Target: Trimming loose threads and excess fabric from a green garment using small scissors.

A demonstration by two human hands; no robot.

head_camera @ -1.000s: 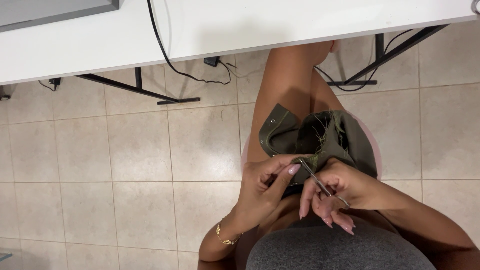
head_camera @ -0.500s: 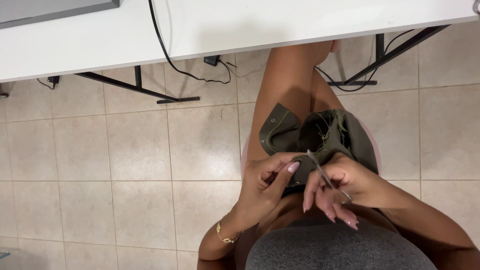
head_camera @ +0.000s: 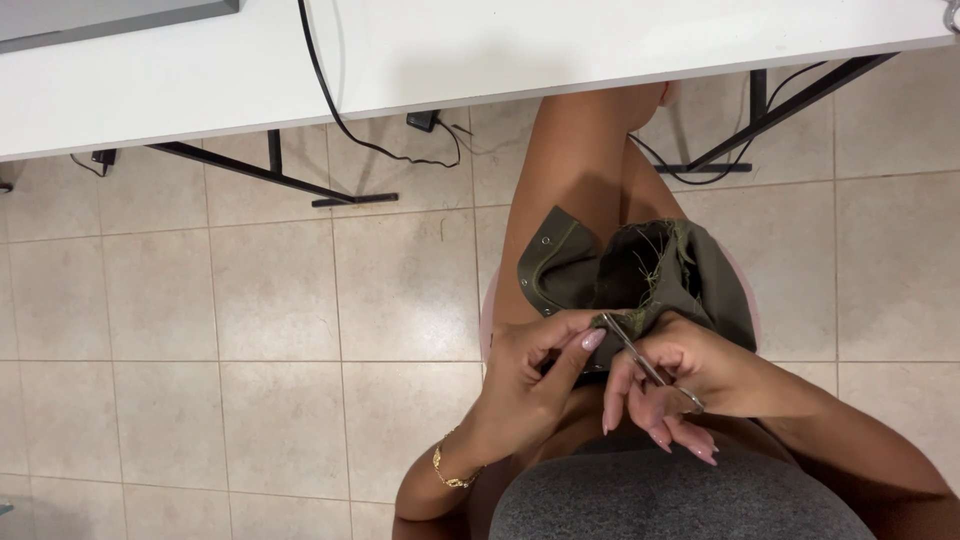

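Observation:
An olive green garment (head_camera: 640, 275) with frayed threads and metal snaps lies bunched on my lap. My left hand (head_camera: 535, 375) pinches its near edge between thumb and fingers; a thin gold bracelet sits on that wrist. My right hand (head_camera: 675, 385) holds a slim metal tool (head_camera: 645, 362), small scissors or tweezers, its tip touching the fabric edge right beside my left thumb. The tool's far end is hidden among my fingers.
A white desk (head_camera: 450, 50) spans the top of the view, with a black cable (head_camera: 345, 120) hanging from it and black metal legs (head_camera: 270, 175) on the beige tiled floor (head_camera: 250, 330). My bare legs and grey top fill the lower right.
My hands stay in nearly the same place. The tool tip has shifted slightly toward the fabric edge, and my right fingers have spread a little.

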